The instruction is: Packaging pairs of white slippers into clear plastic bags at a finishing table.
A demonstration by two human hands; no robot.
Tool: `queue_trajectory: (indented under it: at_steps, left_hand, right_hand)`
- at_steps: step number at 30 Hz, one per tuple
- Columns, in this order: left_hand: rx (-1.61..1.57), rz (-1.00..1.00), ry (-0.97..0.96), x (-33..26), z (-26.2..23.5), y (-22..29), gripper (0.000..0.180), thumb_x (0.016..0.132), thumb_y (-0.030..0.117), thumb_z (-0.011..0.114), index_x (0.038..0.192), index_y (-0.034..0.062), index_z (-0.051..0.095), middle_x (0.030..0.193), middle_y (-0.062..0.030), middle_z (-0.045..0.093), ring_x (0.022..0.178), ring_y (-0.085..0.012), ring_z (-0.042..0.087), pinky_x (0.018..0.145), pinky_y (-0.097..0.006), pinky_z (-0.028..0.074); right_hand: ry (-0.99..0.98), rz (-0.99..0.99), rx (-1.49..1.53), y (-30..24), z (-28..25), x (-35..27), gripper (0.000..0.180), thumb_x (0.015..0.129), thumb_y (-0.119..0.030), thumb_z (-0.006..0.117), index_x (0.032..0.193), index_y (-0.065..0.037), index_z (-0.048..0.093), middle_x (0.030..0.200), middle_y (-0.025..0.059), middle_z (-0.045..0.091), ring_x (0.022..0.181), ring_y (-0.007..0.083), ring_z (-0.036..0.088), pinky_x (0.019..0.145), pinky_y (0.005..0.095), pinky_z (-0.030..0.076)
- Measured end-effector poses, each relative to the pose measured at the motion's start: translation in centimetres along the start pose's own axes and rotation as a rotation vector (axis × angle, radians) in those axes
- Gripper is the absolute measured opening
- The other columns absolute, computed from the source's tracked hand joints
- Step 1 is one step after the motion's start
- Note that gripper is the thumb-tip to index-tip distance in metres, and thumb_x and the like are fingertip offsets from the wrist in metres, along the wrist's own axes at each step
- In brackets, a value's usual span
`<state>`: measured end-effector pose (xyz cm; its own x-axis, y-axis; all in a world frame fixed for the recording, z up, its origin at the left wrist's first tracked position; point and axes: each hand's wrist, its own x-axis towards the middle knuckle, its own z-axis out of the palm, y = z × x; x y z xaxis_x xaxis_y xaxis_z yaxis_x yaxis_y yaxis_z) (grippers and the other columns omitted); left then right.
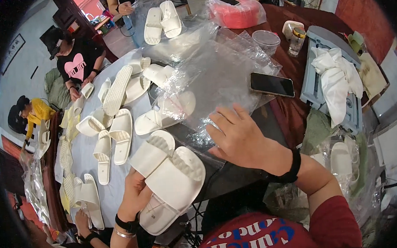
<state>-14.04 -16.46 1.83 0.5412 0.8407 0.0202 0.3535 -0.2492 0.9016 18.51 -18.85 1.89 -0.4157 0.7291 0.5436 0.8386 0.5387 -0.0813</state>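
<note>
My left hand [136,193] is closed round a pair of white slide slippers [176,177], held near the table's front edge. The two slippers overlap, their broad straps facing me. My right hand [239,137] has its fingers spread over a pile of clear plastic bags [223,73]; its fingertips rest on or just above the film. Part of a white slipper [179,104] shows through the bags' left side. Further left, several loose white slippers [121,135] lie on the pale table covering, one with its patterned sole [117,91] turned up.
A black phone [272,84] lies right of the bags. Beyond are a lidded jar [297,42], a clear tub [266,40] and a wrapped red item [235,12]. A blue-grey plastic stool [310,68] with white cloth stands right. Co-workers handle slippers [162,22] at the far and left sides.
</note>
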Motion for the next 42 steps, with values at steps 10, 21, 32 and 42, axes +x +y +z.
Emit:
queue_trajectory:
  at_steps: [10, 21, 32, 42]
  left_hand:
    - [0.273, 0.214, 0.072, 3.8, 1.6, -1.5, 0.049, 0.072, -0.005, 0.054, 0.118, 0.0036, 0.066, 0.113, -0.0183, 0.063, 0.111, -0.0368, 0.056, 0.097, -0.042, 0.042]
    - [0.684, 0.554, 0.223, 11.8, 4.3, -0.5, 0.014, 0.065, 0.005, 0.065, 0.064, 0.0015, 0.052, 0.079, -0.0168, 0.056, 0.081, -0.0382, 0.052, 0.072, -0.046, 0.042]
    - [0.788, 0.456, 0.232, 22.7, 11.9, 0.4, 0.014, 0.074, 0.018, 0.065, 0.076, 0.0040, 0.063, 0.091, -0.0152, 0.063, 0.094, -0.0351, 0.057, 0.081, -0.049, 0.045]
    - [0.939, 0.252, 0.325, 27.6, 12.5, -0.8, 0.021, 0.078, 0.024, 0.063, 0.082, 0.0043, 0.068, 0.096, -0.0160, 0.066, 0.099, -0.0358, 0.058, 0.090, -0.053, 0.040]
  right_hand:
    - [0.098, 0.004, -0.122, 0.7, 3.6, 0.6, 0.004, 0.070, -0.010, 0.060, 0.069, -0.006, 0.058, 0.083, 0.0104, 0.057, 0.092, 0.0294, 0.057, 0.093, 0.0534, 0.043]
    - [0.157, -0.021, -0.120, 1.0, 2.7, 0.9, 0.006, 0.072, -0.013, 0.059, 0.070, -0.007, 0.059, 0.078, 0.0085, 0.056, 0.086, 0.0269, 0.055, 0.093, 0.0524, 0.042]
    - [0.234, -0.020, -0.087, 1.2, 1.6, 1.1, 0.008, 0.074, -0.017, 0.059, 0.072, -0.009, 0.060, 0.079, 0.0075, 0.055, 0.087, 0.0267, 0.056, 0.094, 0.0520, 0.041]
    - [0.298, -0.164, 0.068, -2.5, -1.5, 0.0, 0.014, 0.074, -0.020, 0.058, 0.081, -0.008, 0.059, 0.081, 0.0039, 0.052, 0.089, 0.0226, 0.056, 0.098, 0.0506, 0.041]
